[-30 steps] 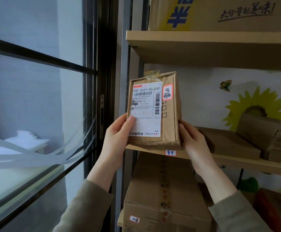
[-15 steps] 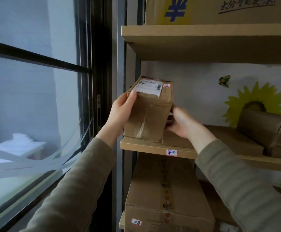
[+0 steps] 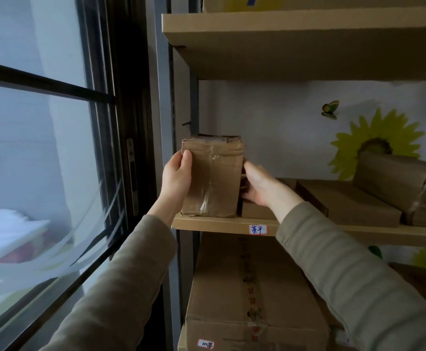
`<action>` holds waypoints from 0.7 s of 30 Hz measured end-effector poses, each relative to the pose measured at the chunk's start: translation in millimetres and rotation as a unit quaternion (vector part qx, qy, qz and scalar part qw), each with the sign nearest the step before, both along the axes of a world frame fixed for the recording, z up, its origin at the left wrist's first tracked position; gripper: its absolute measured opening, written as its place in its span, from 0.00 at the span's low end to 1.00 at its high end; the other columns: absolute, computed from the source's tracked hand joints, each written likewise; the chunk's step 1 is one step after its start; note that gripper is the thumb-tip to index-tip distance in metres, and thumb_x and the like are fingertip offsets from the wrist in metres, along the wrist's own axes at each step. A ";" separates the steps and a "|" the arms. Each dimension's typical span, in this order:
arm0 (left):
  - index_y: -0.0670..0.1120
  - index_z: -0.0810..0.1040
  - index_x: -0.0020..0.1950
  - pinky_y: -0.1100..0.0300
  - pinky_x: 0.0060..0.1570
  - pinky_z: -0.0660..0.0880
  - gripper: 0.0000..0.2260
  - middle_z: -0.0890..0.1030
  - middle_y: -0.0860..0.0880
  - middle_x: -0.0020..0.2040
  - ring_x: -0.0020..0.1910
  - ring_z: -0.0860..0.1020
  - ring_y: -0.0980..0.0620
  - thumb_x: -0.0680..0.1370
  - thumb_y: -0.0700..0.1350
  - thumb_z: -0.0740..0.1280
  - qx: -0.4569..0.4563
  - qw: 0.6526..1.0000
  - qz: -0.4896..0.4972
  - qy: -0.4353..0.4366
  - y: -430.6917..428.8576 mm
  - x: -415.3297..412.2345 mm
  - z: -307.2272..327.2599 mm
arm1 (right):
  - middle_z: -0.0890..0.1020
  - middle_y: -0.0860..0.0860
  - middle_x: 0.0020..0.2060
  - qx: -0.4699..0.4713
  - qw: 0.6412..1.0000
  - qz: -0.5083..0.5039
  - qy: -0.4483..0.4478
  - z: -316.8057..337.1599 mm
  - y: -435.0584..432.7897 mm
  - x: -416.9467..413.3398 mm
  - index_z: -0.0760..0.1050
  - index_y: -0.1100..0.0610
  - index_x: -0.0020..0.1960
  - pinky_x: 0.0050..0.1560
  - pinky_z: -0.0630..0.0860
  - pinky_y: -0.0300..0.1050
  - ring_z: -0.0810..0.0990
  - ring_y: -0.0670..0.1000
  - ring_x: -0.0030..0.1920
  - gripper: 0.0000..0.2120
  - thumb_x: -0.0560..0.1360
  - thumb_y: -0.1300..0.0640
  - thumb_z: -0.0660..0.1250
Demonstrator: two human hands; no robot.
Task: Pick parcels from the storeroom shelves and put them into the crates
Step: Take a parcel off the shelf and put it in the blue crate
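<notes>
While the parcel (image 3: 211, 178) stands on the shelf (image 3: 206, 225), it is gripped by the left hand (image 3: 175, 178) and the right hand (image 3: 260, 184). No crate is seen, so the carrying is likely left to be done.

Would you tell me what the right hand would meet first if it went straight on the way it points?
The upright parcel: the right hand points left and into the shelf and grips the parcel's right side. What lies past it is unclear.

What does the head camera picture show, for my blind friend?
The left hand and right hand hold a brown taped parcel upright on a shelf, beside a window. Flat cardboard packets lie to its right.
</notes>
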State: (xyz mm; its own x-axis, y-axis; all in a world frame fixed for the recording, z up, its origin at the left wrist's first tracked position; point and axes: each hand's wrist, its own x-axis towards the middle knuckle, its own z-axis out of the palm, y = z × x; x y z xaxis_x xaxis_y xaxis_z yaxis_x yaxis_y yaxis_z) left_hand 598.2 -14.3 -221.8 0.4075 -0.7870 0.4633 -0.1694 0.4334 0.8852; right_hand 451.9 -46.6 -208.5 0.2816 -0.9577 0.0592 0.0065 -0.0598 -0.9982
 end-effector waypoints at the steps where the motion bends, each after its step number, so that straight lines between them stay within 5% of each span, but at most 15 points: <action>1: 0.44 0.73 0.64 0.56 0.57 0.73 0.17 0.78 0.51 0.51 0.55 0.76 0.51 0.82 0.51 0.55 -0.003 1.000 0.007 0.000 -1.1 -0.8 -1.9 | 0.80 0.53 0.44 -0.005 1.000 0.006 -0.002 -1.3 0.3 -1.1 0.75 0.54 0.44 0.54 0.72 0.49 0.77 0.54 0.49 0.15 0.79 0.46 0.56; 4: 0.44 0.66 0.71 0.53 0.64 0.71 0.21 0.75 0.48 0.63 0.63 0.73 0.51 0.80 0.50 0.59 -0.025 0.998 0.056 0.015 0.7 -4.3 -13.9 | 0.77 0.55 0.59 -0.058 0.997 -0.041 -0.005 -8.1 6.0 -11.8 0.73 0.55 0.58 0.64 0.70 0.51 0.74 0.55 0.61 0.14 0.80 0.49 0.55; 6: 0.44 0.65 0.72 0.56 0.67 0.69 0.22 0.72 0.47 0.67 0.66 0.70 0.52 0.80 0.49 0.60 -0.060 0.992 0.106 0.027 11.0 -11.0 -28.9 | 0.74 0.59 0.64 -0.156 0.976 -0.123 0.089 -16.3 13.2 -26.0 0.69 0.61 0.66 0.66 0.69 0.51 0.73 0.57 0.64 0.19 0.81 0.50 0.55; 9: 0.43 0.69 0.66 0.68 0.58 0.71 0.16 0.74 0.50 0.60 0.58 0.74 0.58 0.79 0.45 0.61 -0.114 0.979 0.163 0.036 36.2 -32.4 -57.9 | 0.76 0.59 0.61 -0.295 0.897 -0.143 0.296 -31.9 19.7 -52.0 0.69 0.61 0.67 0.60 0.70 0.46 0.74 0.57 0.63 0.20 0.82 0.50 0.52; 11: 0.44 0.72 0.62 0.73 0.52 0.72 0.11 0.76 0.54 0.53 0.52 0.75 0.61 0.79 0.42 0.61 -0.103 0.984 0.135 0.055 47.6 -53.4 -75.4 | 0.71 0.55 0.68 -0.286 0.847 -0.101 0.437 -42.3 17.4 -63.5 0.65 0.58 0.71 0.66 0.65 0.47 0.68 0.55 0.69 0.24 0.81 0.46 0.50; 14: 0.45 0.73 0.61 0.63 0.57 0.74 0.11 0.76 0.54 0.50 0.54 0.76 0.56 0.79 0.43 0.61 -0.020 0.995 0.069 0.063 49.9 -85.6 -92.4 | 0.64 0.55 0.73 -0.297 0.750 -0.071 0.586 -50.8 18.2 -70.3 0.60 0.56 0.74 0.73 0.54 0.52 0.61 0.55 0.73 0.28 0.80 0.41 0.47; 17: 0.44 0.74 0.62 0.53 0.61 0.73 0.12 0.78 0.51 0.51 0.56 0.76 0.51 0.80 0.44 0.61 0.055 0.993 0.042 0.098 44.9 -103.3 -100.1 | 0.60 0.55 0.74 -0.319 0.725 -0.052 0.608 -49.7 32.3 -76.8 0.56 0.55 0.75 0.72 0.55 0.51 0.59 0.57 0.74 0.32 0.78 0.37 0.51; 21: 0.42 0.76 0.58 0.56 0.54 0.76 0.11 0.80 0.48 0.48 0.50 0.79 0.51 0.81 0.43 0.58 0.101 0.974 -0.024 0.203 53.0 -122.0 -100.7 | 0.67 0.55 0.70 -0.385 0.680 -0.070 0.619 -57.9 53.5 -88.7 0.60 0.55 0.72 0.66 0.65 0.52 0.64 0.58 0.70 0.30 0.76 0.46 0.64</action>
State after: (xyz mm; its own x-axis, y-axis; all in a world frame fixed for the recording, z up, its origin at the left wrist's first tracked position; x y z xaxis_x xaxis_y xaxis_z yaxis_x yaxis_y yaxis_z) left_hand 476.2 38.7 -322.5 0.4848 -0.8683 0.1049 0.2288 0.2417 0.9430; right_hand 363.2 6.9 -266.4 0.4815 -0.7993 0.3597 -0.8711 -0.4816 0.0959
